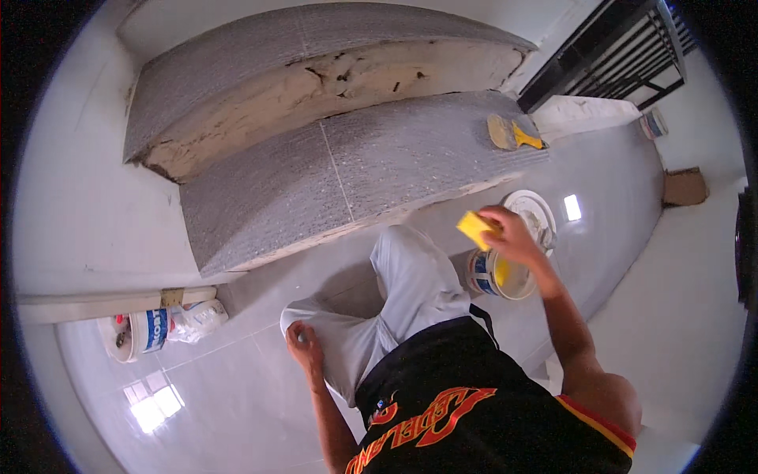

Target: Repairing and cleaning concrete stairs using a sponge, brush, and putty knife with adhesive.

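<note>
My right hand [509, 235] is closed on a yellow sponge [476, 230], held above the floor in front of the lower step. Just below the hand stands a white bucket [479, 272] with a blue label, and something yellow shows inside it. Behind that bucket, partly covered by my hand and wrist, is a round white tub or lid [530, 202]. My left hand [305, 347] rests on my left knee, fingers loosely bent and a little apart, with nothing visible in it.
Two grey tiled steps [403, 162] with a rough plastered riser lie ahead. A yellow-handled scraper [517, 133] is on the lower step's right end. At left stand a filled bucket [148, 332] and a white bag [197, 319]. Beyond are a black metal gate [608, 59] and brown cardboard [685, 187].
</note>
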A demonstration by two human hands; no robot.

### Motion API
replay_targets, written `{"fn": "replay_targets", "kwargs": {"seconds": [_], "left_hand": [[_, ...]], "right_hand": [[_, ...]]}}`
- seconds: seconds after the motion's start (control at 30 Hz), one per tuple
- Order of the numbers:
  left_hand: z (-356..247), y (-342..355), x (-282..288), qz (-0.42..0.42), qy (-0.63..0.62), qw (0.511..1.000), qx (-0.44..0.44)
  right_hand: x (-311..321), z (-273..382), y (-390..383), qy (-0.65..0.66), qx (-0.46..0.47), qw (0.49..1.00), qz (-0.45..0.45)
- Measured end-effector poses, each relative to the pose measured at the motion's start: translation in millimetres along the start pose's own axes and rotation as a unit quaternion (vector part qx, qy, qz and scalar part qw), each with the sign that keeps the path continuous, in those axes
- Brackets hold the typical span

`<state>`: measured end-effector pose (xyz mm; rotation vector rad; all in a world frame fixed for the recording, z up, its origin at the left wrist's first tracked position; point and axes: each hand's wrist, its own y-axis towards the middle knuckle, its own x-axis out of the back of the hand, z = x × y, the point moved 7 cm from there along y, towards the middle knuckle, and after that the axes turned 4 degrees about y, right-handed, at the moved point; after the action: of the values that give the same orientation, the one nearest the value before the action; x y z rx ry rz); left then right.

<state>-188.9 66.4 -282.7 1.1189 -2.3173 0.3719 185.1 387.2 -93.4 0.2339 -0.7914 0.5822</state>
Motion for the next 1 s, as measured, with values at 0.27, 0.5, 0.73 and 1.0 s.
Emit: {"fn": "replay_targets", "kwargs": {"seconds": [0.27, 0.5, 0.73, 1.0], "left_hand": [[-8.2, 2.9, 1.7, -0.006, 0.039, 0.999, -0.023], [-15.9, -1.8, 3.2, -0.002, 0.066, 0.997, -0.04], [-26.0, -3.8, 3.3, -0.019, 0.049, 0.998, -0.041], [-21.1, -2.6, 0.3, -0.026, 0.042, 0.999, -0.022]], "right_hand": [[49.6, -125.4, -90.7, -0.166, -0.123, 0.978, 0.01], [109.0, -223.6, 60.1, 0.156, -0.321, 0.895, -0.268], [111.0, -220.9, 136.2, -0.108, -0.405, 0.871, -0.257], [117.7, -204.0, 150.0, -0.023, -0.333, 0.888, -0.316]]}}
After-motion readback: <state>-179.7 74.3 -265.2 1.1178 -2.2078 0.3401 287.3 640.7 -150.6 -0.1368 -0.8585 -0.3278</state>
